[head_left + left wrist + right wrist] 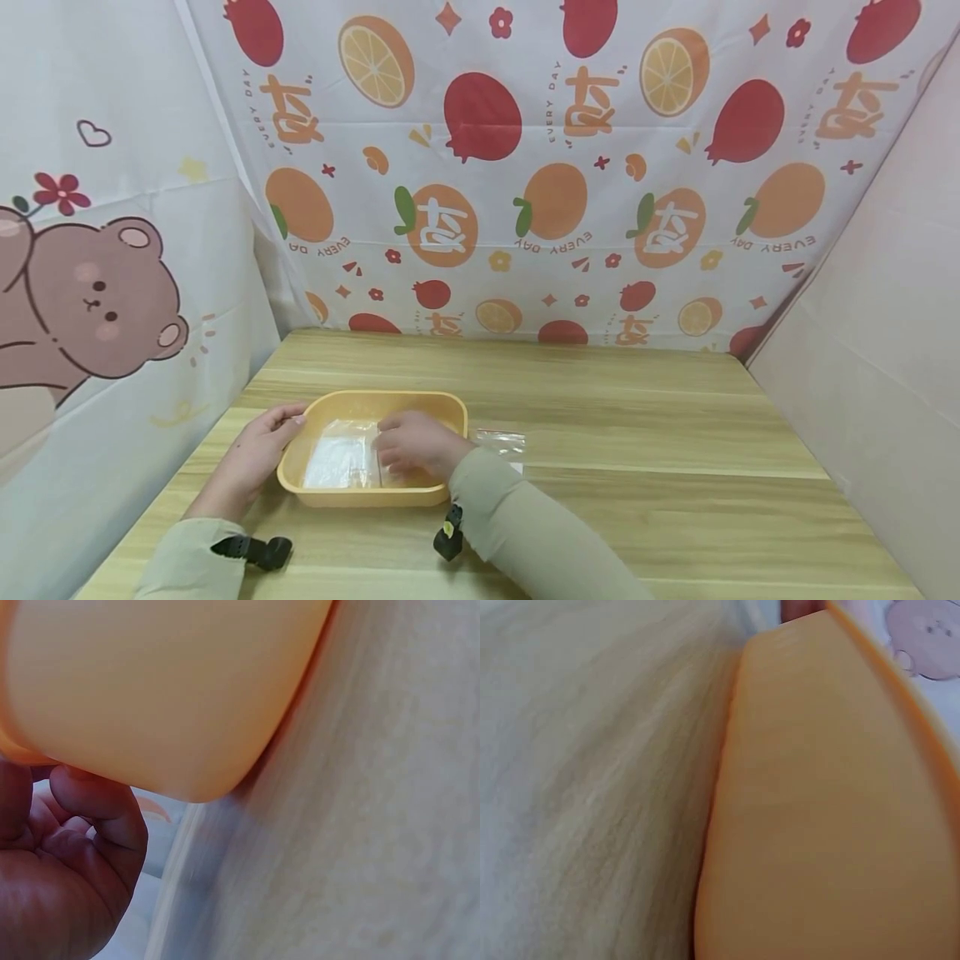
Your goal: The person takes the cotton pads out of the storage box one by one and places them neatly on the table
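Observation:
A yellow plastic basin (367, 498) sits on the table, left of its middle. Clear plastic zip bags (341, 458) with white contents lie inside it. My left hand (258, 442) holds the basin's left end; in the left wrist view its curled fingers (97, 806) meet the underside of the rim. Reaching over the right side, my right hand (420, 442) is inside the basin with fingers bent down beside the bags' right edge. It is blurred, and I cannot tell whether it grips a bag. The right wrist view shows mostly the basin's outer wall (817, 795).
Another clear zip bag (504, 442) with a red seal line lies on the wooden table (637, 483), just right of the basin and partly behind my right forearm. A fruit-print cloth (525, 167) hangs behind the table, and a bear-print cloth (112, 167) on the left.

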{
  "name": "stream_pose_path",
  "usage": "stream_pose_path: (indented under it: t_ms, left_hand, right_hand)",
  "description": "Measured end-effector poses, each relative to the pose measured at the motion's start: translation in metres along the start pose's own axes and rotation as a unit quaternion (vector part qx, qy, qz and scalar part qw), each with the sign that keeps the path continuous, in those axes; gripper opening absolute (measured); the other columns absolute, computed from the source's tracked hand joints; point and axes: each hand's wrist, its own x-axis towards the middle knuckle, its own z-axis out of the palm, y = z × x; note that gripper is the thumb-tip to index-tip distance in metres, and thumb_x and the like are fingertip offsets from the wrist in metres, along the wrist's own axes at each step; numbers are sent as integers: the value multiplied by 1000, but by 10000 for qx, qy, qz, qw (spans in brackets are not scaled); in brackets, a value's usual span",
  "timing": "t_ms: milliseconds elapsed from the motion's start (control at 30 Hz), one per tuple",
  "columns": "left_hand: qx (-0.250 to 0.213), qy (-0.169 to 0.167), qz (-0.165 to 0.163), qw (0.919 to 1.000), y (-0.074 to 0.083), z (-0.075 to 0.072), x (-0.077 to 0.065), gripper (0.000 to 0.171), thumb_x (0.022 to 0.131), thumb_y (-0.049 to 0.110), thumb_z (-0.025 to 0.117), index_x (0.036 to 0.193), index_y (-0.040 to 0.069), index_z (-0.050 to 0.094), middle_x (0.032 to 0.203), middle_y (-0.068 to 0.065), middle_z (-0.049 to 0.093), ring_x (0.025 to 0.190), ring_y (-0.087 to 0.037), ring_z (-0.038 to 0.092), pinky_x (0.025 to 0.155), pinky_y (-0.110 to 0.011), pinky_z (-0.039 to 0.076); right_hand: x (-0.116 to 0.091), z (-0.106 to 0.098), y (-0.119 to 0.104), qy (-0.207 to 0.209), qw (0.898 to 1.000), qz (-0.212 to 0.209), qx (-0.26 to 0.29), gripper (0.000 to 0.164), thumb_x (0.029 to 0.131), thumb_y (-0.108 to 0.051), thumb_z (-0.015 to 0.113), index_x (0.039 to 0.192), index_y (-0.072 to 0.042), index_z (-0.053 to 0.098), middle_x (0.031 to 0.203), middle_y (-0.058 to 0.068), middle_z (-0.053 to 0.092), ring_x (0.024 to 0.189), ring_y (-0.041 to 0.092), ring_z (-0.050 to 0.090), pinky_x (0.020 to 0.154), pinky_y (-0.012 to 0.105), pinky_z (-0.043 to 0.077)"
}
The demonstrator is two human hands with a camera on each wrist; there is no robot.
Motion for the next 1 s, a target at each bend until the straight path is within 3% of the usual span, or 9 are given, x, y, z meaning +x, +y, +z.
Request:
stream_pose_path:
  t_ms: [133, 333, 433, 567, 700, 1000]
  left_hand:
    - [42, 18, 44, 10000, 0, 0, -1, 58, 111, 39, 37, 149, -5, 39, 145, -30, 44, 115, -25, 56, 80, -25, 54]
    - [85, 40, 115, 9999, 2, 0, -2, 57, 111, 38, 37, 148, -5, 40, 145, -31, 43, 114, -25, 57, 80, -25, 54]
    - [72, 35, 122, 9999, 3, 0, -2, 58, 111, 38, 36, 148, -6, 39, 144, -31, 44, 110, -20, 58, 79, -26, 54]
    - [39, 33, 131, 9999, 4, 0, -3, 58, 111, 38, 37, 148, -6, 39, 143, -30, 45, 107, -16, 58, 79, -27, 54]
    - [81, 51, 129, 9999, 4, 0, -5, 58, 111, 39, 37, 148, -6, 40, 144, -30, 45, 109, -18, 57, 79, -26, 54]
    - [93, 68, 129, 9998, 5, 2, -8, 57, 111, 37, 37, 147, -6, 40, 144, -30, 44, 108, -16, 56, 79, -24, 54]
  right_hand:
    - [0, 5, 0, 115, 9973, 17, -729, 39, 90, -5, 71, 128, 2, 64, 84, 8, 66, 65, 20, 60, 58, 31, 53]
    - [-4, 8, -4, 158, 9912, -23, -1317, 29, 87, -3, 72, 116, -2, 72, 81, 4, 67, 64, 18, 61, 60, 33, 55]
    - [-6, 9, -5, 218, 9904, -10, -1368, 16, 87, -9, 76, 103, -7, 74, 75, 5, 67, 60, 18, 60, 57, 33, 54]
    - [-7, 10, -5, 323, 9893, -57, -1421, 13, 87, -16, 80, 96, -9, 73, 69, 5, 64, 55, 17, 55, 53, 31, 52]
    - [-7, 12, -5, 468, 9860, -161, -1591, 15, 87, -9, 77, 102, -8, 76, 68, 4, 63, 56, 16, 56, 53, 30, 51]
    - [-11, 13, -6, 470, 9939, -177, -979, 11, 87, -3, 73, 85, -13, 77, 58, 3, 52, 48, 14, 41, 43, 27, 34]
